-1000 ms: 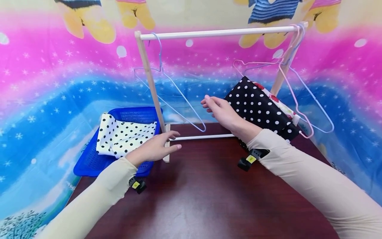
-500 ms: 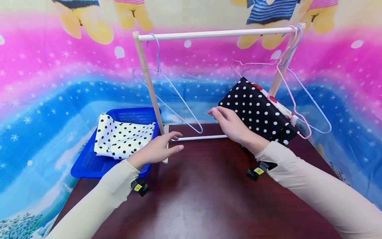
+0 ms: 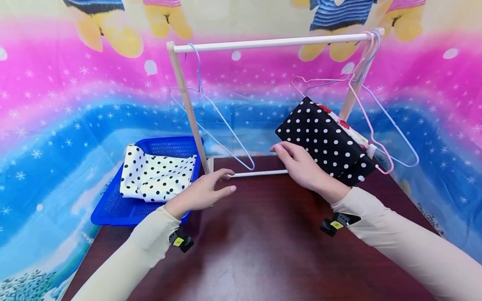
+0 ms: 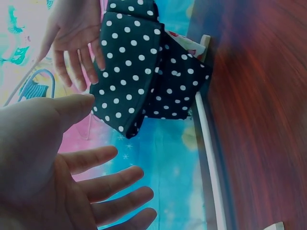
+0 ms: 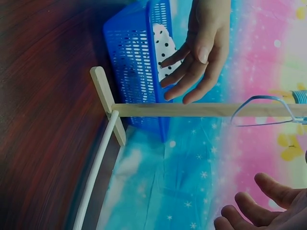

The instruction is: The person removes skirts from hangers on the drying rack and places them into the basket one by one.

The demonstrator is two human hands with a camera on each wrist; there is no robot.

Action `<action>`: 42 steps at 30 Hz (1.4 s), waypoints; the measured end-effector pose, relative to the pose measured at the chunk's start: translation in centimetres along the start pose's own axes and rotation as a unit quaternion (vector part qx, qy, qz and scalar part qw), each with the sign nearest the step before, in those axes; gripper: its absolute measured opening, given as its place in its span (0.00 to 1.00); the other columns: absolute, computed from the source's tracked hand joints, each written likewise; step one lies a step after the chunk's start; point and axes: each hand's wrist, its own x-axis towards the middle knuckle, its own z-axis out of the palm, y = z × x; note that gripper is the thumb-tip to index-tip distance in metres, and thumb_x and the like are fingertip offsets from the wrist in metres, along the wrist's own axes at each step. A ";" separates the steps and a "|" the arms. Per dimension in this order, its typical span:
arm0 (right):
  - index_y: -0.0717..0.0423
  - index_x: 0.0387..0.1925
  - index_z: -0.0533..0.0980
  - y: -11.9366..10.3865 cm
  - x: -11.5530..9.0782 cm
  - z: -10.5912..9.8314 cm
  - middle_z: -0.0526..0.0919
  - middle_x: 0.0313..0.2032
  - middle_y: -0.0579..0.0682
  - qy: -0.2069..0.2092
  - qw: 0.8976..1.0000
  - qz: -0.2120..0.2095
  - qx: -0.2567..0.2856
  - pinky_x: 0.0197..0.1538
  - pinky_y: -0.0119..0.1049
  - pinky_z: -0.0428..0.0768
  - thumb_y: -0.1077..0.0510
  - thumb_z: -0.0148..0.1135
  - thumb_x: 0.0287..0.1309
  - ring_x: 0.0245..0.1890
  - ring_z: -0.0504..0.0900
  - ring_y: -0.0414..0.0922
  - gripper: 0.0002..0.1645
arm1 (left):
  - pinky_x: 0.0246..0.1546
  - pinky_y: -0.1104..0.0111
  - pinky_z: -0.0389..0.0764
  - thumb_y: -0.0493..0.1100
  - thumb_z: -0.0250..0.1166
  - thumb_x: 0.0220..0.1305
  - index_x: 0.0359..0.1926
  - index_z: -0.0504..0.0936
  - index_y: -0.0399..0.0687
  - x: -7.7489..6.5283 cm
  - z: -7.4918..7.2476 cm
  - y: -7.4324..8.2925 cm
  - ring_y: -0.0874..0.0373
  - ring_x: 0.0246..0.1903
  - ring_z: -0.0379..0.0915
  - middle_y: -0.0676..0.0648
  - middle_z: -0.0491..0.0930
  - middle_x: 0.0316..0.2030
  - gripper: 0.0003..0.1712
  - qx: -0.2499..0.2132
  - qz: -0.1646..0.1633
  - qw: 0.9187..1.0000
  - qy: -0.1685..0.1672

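My left hand is held above the table beside the rack's left post, thumb and fingers spread with nothing in them. My right hand hovers in front of a black cloth with white dots, fingers relaxed and holding nothing. That cloth hangs folded over a pink hanger at the rack's right end; in the left wrist view the dotted cloth overlaps my right hand's fingertips. A blue hanger hangs bare near the left end. A white cloth with black dots lies in the blue basket.
The wooden rack has a white top rail and a low white rail near the table's far edge. Behind the black cloth show a white cloth with red flowers and another blue hanger. A printed backdrop surrounds the dark table.
My right hand has lowered and drawn back toward me in front of the black dotted cloth. My left hand has shifted slightly right. The cloths and hangers keep their places.
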 end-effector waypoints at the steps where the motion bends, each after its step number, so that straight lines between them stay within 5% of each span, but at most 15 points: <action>1: 0.62 0.59 0.76 0.0 -0.1 -0.1 0.81 0.58 0.60 0.001 1.000 -0.001 -0.002 0.66 0.54 0.71 0.49 0.39 0.81 0.60 0.76 0.54 0.26 | 0.58 0.54 0.78 0.57 0.61 0.72 0.68 0.71 0.54 0.0 0.1 0.0 0.47 0.59 0.77 0.42 0.79 0.62 0.29 0.001 0.003 1.000 0.004; 10: 0.60 0.56 0.78 0.3 -1.6 -1.2 0.83 0.54 0.58 0.018 1.000 -0.011 -0.003 0.60 0.47 0.71 0.50 0.40 0.81 0.54 0.78 0.51 0.24 | 0.67 0.50 0.73 0.57 0.62 0.72 0.68 0.72 0.54 0.3 0.6 0.4 0.48 0.65 0.74 0.43 0.80 0.62 0.29 0.006 0.008 1.000 0.008; 27: 0.56 0.59 0.76 0.3 -4.7 -4.9 0.82 0.57 0.58 0.070 0.996 -0.033 -0.046 0.51 0.25 0.70 0.51 0.45 0.79 0.51 0.78 0.46 0.21 | 0.66 0.51 0.74 0.57 0.61 0.72 0.69 0.71 0.52 1.0 1.8 2.3 0.49 0.64 0.75 0.44 0.79 0.62 0.30 -0.012 0.035 0.999 -0.003; 35: 0.55 0.60 0.75 0.5 -5.7 -6.9 0.81 0.55 0.59 0.101 0.992 -0.031 -0.065 0.47 0.24 0.70 0.51 0.49 0.77 0.46 0.73 0.25 0.20 | 0.67 0.50 0.74 0.57 0.62 0.71 0.70 0.70 0.55 1.4 3.4 3.5 0.48 0.66 0.73 0.45 0.78 0.64 0.31 -0.011 0.028 1.000 0.007; 38: 0.56 0.60 0.75 0.5 -5.9 -7.5 0.80 0.56 0.60 0.121 0.990 -0.028 -0.065 0.50 0.25 0.68 0.52 0.52 0.75 0.50 0.72 0.29 0.19 | 0.67 0.50 0.74 0.58 0.62 0.70 0.69 0.71 0.57 1.5 3.9 3.9 0.48 0.66 0.74 0.45 0.79 0.64 0.30 -0.011 0.028 0.999 0.012; 42: 0.55 0.60 0.76 0.7 -6.1 -8.5 0.77 0.61 0.60 0.149 0.986 -0.017 -0.067 0.58 0.28 0.66 0.53 0.54 0.74 0.62 0.71 0.45 0.19 | 0.66 0.51 0.75 0.58 0.62 0.70 0.69 0.71 0.57 1.6 4.6 4.4 0.49 0.65 0.74 0.47 0.79 0.64 0.30 -0.006 0.028 0.999 0.014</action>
